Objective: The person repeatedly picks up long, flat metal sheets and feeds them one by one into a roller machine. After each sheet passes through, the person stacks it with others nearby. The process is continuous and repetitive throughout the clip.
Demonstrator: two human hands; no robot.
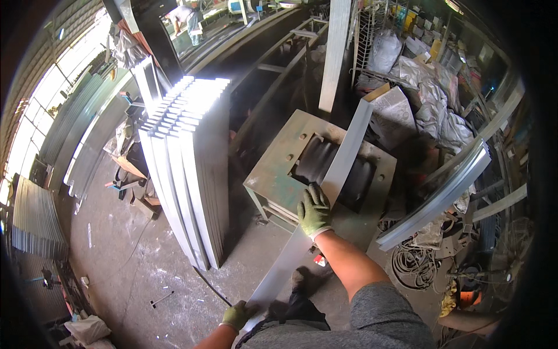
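Observation:
A long, flat grey metal strip (346, 156) slants from my body up across a low, worn metal machine (275, 152). Near my waist, my left hand (235, 316), in a yellow-green glove, is closed on the strip's near end. My right hand (314, 212), gloved alike, lies on the strip at the machine's front edge with its fingers stretched forward. Dark rounded parts, perhaps rollers, show in the machine's top opening on both sides of the strip. The strip hides the middle of that opening.
A tall stack of shiny metal profiles (204, 174) stands left of the machine. More profiles (436, 198) lean at the right, above coiled cable (414, 264). Scrap and plastic sacks (433, 99) pile up at the back right. Another person (187, 22) bends over at the far back.

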